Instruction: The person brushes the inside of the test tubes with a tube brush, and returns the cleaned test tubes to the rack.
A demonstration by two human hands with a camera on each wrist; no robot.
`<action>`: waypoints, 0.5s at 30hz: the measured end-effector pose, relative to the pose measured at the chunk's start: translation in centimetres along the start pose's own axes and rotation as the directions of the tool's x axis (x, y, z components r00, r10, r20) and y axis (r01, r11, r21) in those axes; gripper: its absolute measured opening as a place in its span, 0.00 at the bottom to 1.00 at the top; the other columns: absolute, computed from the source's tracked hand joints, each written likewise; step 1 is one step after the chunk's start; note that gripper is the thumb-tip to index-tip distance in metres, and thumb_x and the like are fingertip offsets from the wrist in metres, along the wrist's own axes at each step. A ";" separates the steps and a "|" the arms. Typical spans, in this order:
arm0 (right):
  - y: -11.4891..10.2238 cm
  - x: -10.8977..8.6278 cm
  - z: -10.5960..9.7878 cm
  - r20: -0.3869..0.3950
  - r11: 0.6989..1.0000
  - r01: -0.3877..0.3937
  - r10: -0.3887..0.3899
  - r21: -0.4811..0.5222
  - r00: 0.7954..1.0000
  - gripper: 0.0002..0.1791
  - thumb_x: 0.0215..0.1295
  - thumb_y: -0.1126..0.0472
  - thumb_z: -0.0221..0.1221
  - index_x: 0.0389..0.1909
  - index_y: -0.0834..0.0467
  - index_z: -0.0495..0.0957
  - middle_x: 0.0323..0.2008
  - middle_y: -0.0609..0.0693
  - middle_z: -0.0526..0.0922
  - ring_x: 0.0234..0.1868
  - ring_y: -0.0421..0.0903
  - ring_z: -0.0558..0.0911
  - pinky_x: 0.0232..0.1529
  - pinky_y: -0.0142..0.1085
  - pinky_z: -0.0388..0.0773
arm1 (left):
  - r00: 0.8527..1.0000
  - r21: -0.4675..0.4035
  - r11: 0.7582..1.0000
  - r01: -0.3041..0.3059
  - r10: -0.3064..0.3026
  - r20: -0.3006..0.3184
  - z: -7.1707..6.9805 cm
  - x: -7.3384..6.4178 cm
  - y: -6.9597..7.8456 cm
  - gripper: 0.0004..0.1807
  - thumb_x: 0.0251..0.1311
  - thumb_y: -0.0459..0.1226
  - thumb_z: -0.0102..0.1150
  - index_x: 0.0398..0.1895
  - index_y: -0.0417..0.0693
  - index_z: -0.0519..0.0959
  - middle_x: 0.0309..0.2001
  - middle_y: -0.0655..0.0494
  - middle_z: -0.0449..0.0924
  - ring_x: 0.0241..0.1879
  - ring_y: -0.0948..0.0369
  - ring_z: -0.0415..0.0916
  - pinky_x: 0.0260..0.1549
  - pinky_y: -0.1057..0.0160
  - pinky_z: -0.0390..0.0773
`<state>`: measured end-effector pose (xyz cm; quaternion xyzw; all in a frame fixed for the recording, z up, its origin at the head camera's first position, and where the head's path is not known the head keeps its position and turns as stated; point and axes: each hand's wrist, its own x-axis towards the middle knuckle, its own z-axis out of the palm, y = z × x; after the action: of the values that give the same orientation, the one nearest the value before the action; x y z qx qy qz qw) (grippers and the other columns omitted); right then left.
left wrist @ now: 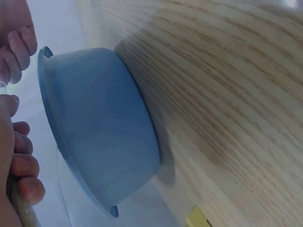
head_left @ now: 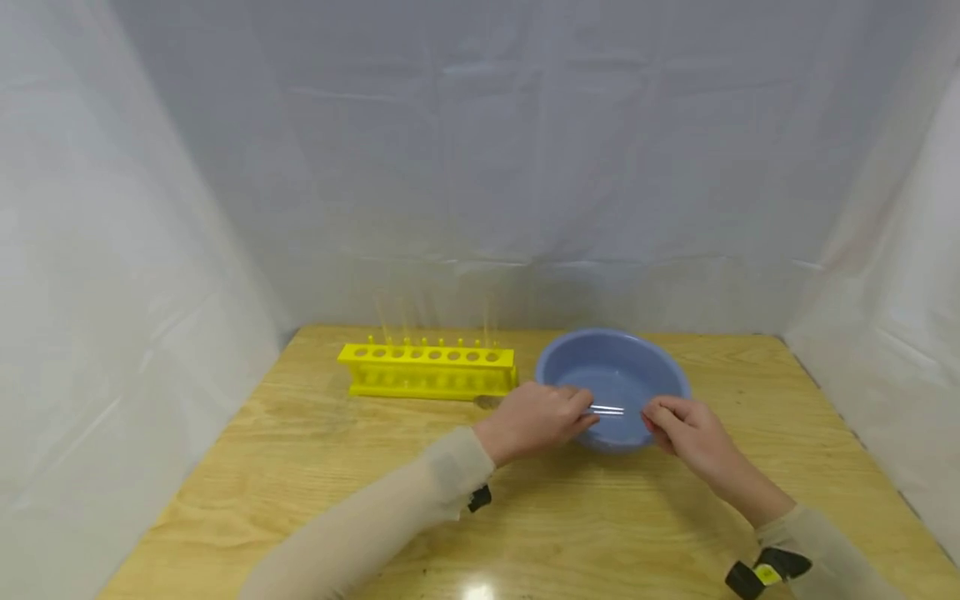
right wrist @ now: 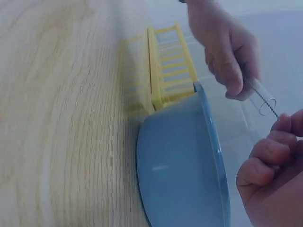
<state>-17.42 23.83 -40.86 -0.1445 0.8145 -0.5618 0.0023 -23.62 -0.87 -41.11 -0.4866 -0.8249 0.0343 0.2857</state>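
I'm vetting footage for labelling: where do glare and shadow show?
Head: a glare spot on the table at the frame's bottom edge, white glints on the held tube; left wrist: a soft shadow by the blue basin; right wrist: a pale streak on the basin's side.

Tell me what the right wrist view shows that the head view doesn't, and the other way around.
Only the right wrist view: the thin, dark twisted-wire stem running from the mouth of the clear cylindrical tube to the right hand.

Only the head view: the inside floor of the round blue plastic basin, and the black strap on the right forearm.

Both: tube, basin, right hand, left hand, yellow plastic rack, pale wooden table.
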 end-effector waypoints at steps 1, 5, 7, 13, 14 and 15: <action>-0.1 0.0 0.0 -0.007 1.000 -0.020 0.020 -0.003 1.000 0.23 0.80 0.57 0.47 0.25 0.68 0.70 0.14 0.46 0.61 0.15 0.42 0.60 0.21 0.37 0.65 | 1.000 -0.005 1.000 0.002 -0.002 -0.004 0.0 0.0 0.0 0.15 0.74 0.52 0.50 0.34 0.54 0.73 0.25 0.64 0.77 0.19 0.66 0.75 0.15 0.65 0.74; -0.6 -0.1 -0.2 -0.018 0.996 -0.083 0.083 0.020 0.996 0.21 0.79 0.61 0.45 0.24 0.69 0.68 0.15 0.47 0.60 0.16 0.40 0.59 0.20 0.36 0.63 | 1.000 -0.017 1.000 0.005 -0.005 -0.015 0.1 0.0 0.0 0.16 0.74 0.53 0.50 0.33 0.54 0.72 0.24 0.64 0.75 0.18 0.65 0.73 0.15 0.65 0.73; -0.6 -0.1 -0.4 -0.015 0.994 -0.100 0.100 0.033 0.995 0.21 0.79 0.61 0.44 0.24 0.68 0.66 0.15 0.47 0.59 0.16 0.40 0.58 0.20 0.36 0.62 | 1.000 -0.017 1.000 0.003 -0.003 -0.017 0.1 0.0 0.1 0.15 0.73 0.53 0.51 0.33 0.54 0.72 0.24 0.64 0.74 0.19 0.65 0.73 0.15 0.65 0.74; -0.6 -0.5 -1.4 -0.008 0.993 -0.119 0.119 0.003 0.993 0.21 0.79 0.59 0.45 0.23 0.66 0.66 0.15 0.46 0.59 0.17 0.40 0.57 0.20 0.36 0.61 | 1.000 -0.047 0.999 -0.023 0.022 -0.013 0.1 0.0 -0.2 0.15 0.74 0.53 0.49 0.34 0.53 0.72 0.24 0.63 0.74 0.20 0.66 0.73 0.15 0.65 0.73; -0.6 -0.6 -1.8 -0.027 0.992 -0.126 0.126 -0.003 0.992 0.22 0.79 0.58 0.45 0.23 0.65 0.66 0.15 0.46 0.59 0.17 0.39 0.58 0.21 0.36 0.61 | 1.000 -0.067 0.998 -0.010 0.010 0.004 0.1 -0.1 -0.4 0.15 0.74 0.52 0.49 0.35 0.54 0.72 0.25 0.63 0.75 0.20 0.66 0.73 0.16 0.65 0.73; -0.5 -0.7 -2.3 -0.053 0.992 -0.127 0.127 -0.004 0.991 0.22 0.79 0.58 0.45 0.23 0.65 0.66 0.15 0.46 0.60 0.17 0.40 0.58 0.21 0.35 0.61 | 1.000 -0.078 0.997 0.015 -0.013 0.029 0.1 -0.4 -0.7 0.14 0.74 0.52 0.49 0.36 0.54 0.72 0.25 0.63 0.75 0.20 0.66 0.74 0.17 0.66 0.74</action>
<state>-17.00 25.95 -39.69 -0.0776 0.8240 -0.5610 0.0161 -24.11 -1.54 -41.13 -0.4911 -0.8329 0.0071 0.2551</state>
